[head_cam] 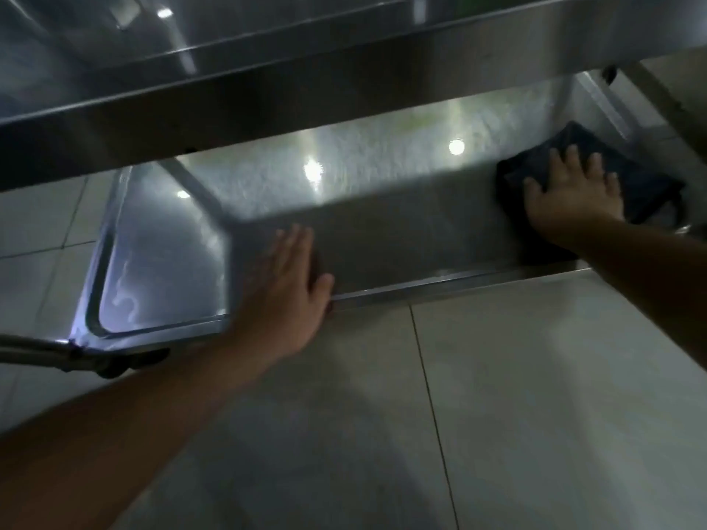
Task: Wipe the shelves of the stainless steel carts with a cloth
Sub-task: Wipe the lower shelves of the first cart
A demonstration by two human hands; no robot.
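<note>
Flat palm on a dark cloth, bottom shelf of the cart

The right hand [574,197] lies spread, fingers straight, pressing the dark cloth [646,177] onto the lower shelf [382,208] at its right end, near the corner. The cloth looks soft, light and limp, so it probably bunches if pinched; a flat palm in the middle should steer it best over the slick steel. The left hand [287,285] rests open on the shelf's front rim, holding nothing. The upper shelf [267,89] hangs overhead.
</note>
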